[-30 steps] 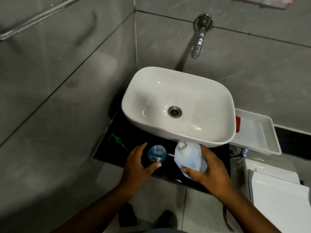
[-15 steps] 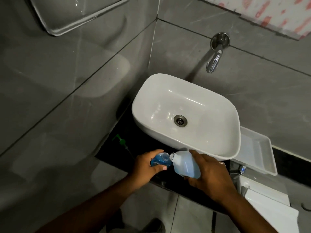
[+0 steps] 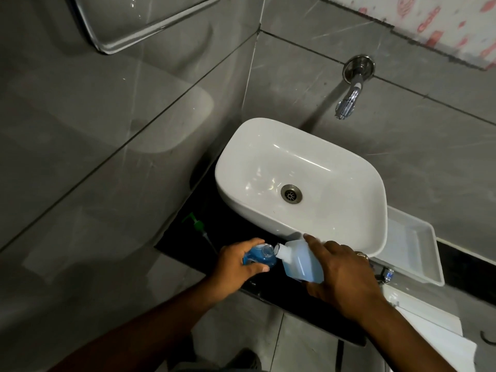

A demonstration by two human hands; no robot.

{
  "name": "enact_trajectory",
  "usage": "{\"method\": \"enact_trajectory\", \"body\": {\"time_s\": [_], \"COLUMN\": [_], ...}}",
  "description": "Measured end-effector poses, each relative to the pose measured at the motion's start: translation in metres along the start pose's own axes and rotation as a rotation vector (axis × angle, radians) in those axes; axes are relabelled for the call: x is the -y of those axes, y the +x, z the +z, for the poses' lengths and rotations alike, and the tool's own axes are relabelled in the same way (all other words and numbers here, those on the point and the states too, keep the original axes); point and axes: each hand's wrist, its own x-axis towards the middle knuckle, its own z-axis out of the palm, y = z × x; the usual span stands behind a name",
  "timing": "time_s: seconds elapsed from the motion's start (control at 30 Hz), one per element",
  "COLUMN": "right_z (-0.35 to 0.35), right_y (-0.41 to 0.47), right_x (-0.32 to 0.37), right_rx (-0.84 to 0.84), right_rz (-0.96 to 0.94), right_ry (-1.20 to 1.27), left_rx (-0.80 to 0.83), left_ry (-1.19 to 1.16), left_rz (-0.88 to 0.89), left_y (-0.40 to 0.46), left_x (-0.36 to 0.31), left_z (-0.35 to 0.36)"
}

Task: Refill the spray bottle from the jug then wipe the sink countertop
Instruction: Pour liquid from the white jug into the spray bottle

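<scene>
Jug [image 3: 302,261] tipped sideways, neck at the spray bottle [image 3: 259,256] mouth, both over the black table [image 3: 214,226] front of the sink [image 3: 300,181]. I see right hand [image 3: 341,275] fingers wrapped on jug; left hand [image 3: 236,264] grips bottle. Both hold blue liquid.
</scene>
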Motion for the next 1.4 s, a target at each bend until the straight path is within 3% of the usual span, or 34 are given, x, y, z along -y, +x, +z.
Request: {"method": "enact_trajectory", "body": {"time_s": [1.4], "right_z": [-0.023], "right_y": [0.011], "right_x": [0.013], "right_rx": [0.064], "right_rz": [-0.029], "right_ry": [-0.161], "left_rx": [0.012], "left_ry": [0.007], "left_rz": [-0.031], "left_y": [-0.003], "left_x": [-0.011], "left_z": [-0.003]}}
